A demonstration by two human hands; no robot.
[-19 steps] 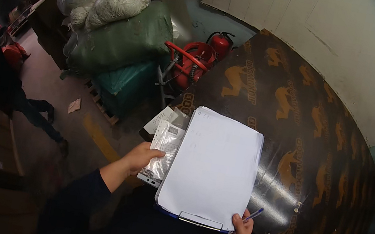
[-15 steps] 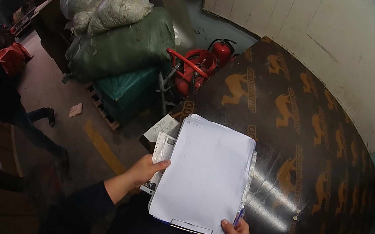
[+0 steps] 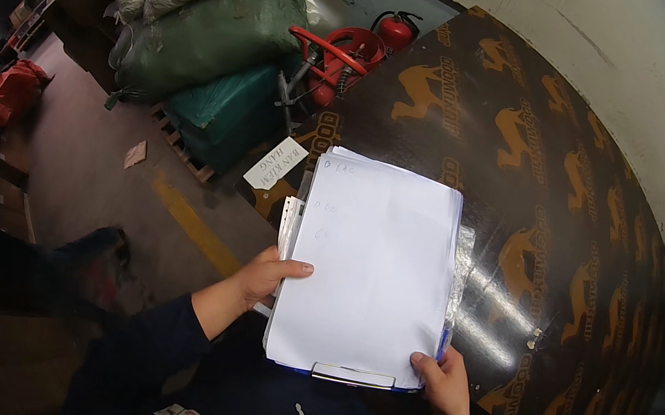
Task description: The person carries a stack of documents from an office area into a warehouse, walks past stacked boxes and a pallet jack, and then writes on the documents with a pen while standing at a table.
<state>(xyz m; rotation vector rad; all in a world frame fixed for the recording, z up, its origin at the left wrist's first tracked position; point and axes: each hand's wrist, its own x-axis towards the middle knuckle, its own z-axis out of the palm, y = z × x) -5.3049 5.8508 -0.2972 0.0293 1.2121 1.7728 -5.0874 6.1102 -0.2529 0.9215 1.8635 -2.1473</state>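
Observation:
A blue-edged clipboard (image 3: pixel 407 390) with a metal clip at its near end carries a thick stack of white sheets (image 3: pixel 374 273). Faint handwriting shows at the top left of the uppermost sheet. My left hand (image 3: pixel 262 278) is closed on the left edge, its thumb lying on the paper. Behind the stack on that side, more papers (image 3: pixel 287 222) stick out. At the lower right corner my right hand (image 3: pixel 445 377) grips the board, thumb on top and fingers hidden underneath. Clear plastic (image 3: pixel 460 274) and something blue peek out along the right edge.
A dark printed board table (image 3: pixel 470 232) extends ahead and right, with a white paper label (image 3: pixel 276 164) at its left corner. Beyond stand a red fire extinguisher (image 3: pixel 396 32), red wheeled equipment (image 3: pixel 335 66) and stuffed sacks (image 3: pixel 212 35) on a pallet. Cardboard boxes (image 3: pixel 4 203) sit left.
The clipboard sits higher in view, and the background has shifted up and left. My right hand has shifted its grip slightly. The walking person at left has mostly dropped out of sight.

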